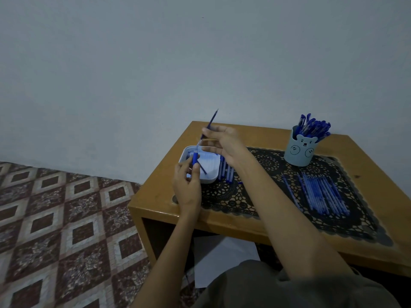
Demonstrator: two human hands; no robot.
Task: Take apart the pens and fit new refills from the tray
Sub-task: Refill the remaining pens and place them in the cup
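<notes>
My left hand grips a blue pen barrel upright over the white tray at the table's left end. My right hand pinches a thin blue refill that slants up and to the right, its lower end at the barrel's clear top. Several refills lie inside the tray. Beside the tray, partly behind my right wrist, lie several blue pens.
A light-blue bear cup full of blue pens stands at the table's back right. A row of loose refills lies on the dark lace mat. The wooden table meets patterned floor tiles at the left; white paper lies underneath.
</notes>
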